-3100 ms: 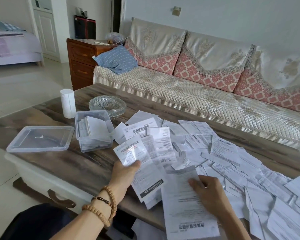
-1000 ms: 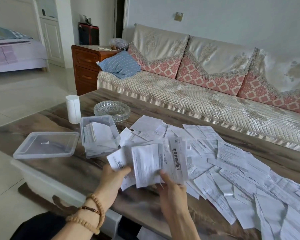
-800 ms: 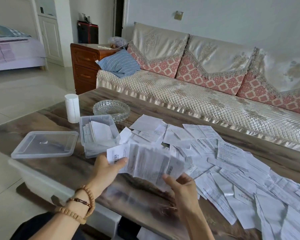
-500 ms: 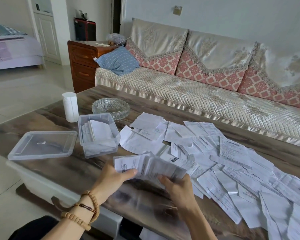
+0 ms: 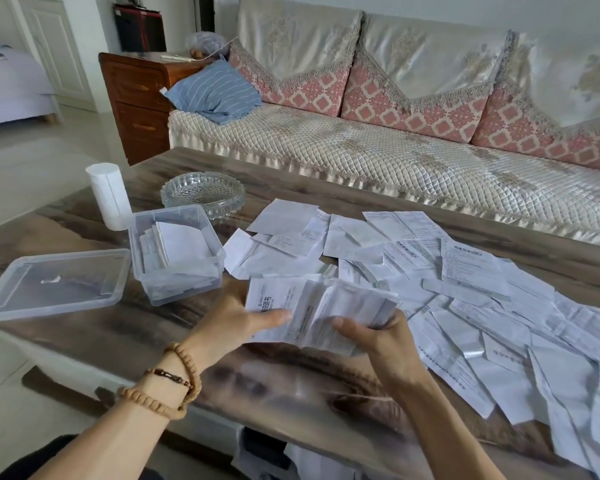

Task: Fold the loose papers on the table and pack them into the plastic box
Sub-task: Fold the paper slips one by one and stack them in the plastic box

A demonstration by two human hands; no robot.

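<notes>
A folded bundle of printed papers [image 5: 312, 306] hangs just above the table's near edge, held between both hands. My left hand [image 5: 232, 317] pinches its left end, thumb on top. My right hand [image 5: 371, 336] grips its right end from below, fingers curled round the edge. The clear plastic box [image 5: 177, 278] stands left of the bundle and holds several folded papers. Many loose printed papers [image 5: 465, 306] lie spread over the right half of the table [image 5: 118, 341].
The box's clear lid [image 5: 54, 284] lies flat to its left. A white cylinder [image 5: 109, 195] and a glass ashtray [image 5: 203, 194] stand behind the box. A sofa [image 5: 395, 154] runs along the table's far side. More paper lies on the floor below the near edge.
Both hands gathered sheets from the pile, folded them over into a compact bundle and lowered it toward the table's near edge, close to the box.
</notes>
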